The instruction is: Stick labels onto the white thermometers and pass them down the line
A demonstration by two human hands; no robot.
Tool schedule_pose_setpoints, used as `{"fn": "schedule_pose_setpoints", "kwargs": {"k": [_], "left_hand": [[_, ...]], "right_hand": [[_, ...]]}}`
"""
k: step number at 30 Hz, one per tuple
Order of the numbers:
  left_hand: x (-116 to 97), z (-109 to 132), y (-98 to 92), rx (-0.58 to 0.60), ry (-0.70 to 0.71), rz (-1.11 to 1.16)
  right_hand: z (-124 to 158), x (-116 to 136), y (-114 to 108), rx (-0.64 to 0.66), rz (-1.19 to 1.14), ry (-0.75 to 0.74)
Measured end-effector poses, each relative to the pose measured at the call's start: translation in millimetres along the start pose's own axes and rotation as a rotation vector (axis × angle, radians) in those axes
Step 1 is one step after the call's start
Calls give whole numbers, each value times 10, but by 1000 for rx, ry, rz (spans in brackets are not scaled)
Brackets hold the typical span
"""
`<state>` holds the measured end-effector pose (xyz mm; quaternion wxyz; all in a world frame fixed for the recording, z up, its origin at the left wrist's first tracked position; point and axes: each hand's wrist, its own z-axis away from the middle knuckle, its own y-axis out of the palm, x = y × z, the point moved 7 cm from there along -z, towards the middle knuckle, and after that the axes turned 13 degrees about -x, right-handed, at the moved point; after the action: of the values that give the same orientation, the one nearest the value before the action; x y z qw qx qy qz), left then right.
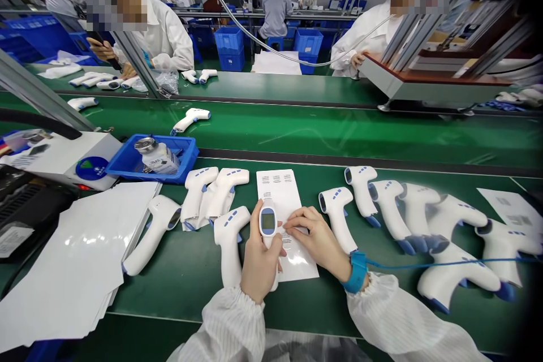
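My left hand [259, 263] is wrapped round a white handheld thermometer [268, 223] whose small grey screen faces up. Under it on the green bench lies a white sheet with printed labels [278, 181]. My right hand [316, 237], with a blue wrist strap, is over the sheet's right side; its fingers are bent close together beside the thermometer, and whether they pinch anything is too small to tell. A white thermometer [229, 243] rests just left of my left hand, and another [339, 218] lies beyond my right hand.
More thermometers [390, 206] lie at the right, near a blue cord [407, 266]. At the left are stacked white sheets [80, 249] and a blue tray [192, 161] holding a bottle. A green conveyor [271, 130] crosses behind; people in white sit beyond it.
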<state>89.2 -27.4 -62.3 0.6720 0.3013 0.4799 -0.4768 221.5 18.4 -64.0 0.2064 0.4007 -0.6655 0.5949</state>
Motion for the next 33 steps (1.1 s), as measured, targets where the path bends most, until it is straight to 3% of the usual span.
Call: {"fn": "schedule_pose_setpoints", "kwargs": {"k": [7, 15, 20, 23, 25, 27, 29, 33], "left_hand": [[-11, 0, 23, 13, 13, -50], [38, -15, -4, -5, 1, 25], [11, 5, 30, 58, 12, 55], [-8, 13, 50, 96, 15, 124], [-1, 13, 66, 117, 1, 153], [10, 12, 90, 138, -9, 163], [7, 8, 104, 139, 5, 163], [8, 14, 153, 164, 17, 175]], "right_hand": [[-3, -24, -20, -46, 7, -15], [-96, 103, 7, 16, 99, -84], [53, 330, -10, -10, 256, -274], [254, 474, -59, 203, 116, -299], [381, 531, -102, 449, -113, -143], [424, 582, -169, 589, -309, 52], [302, 618, -250, 513, -353, 113], [-128, 650, -348, 114, -159, -75]]}}
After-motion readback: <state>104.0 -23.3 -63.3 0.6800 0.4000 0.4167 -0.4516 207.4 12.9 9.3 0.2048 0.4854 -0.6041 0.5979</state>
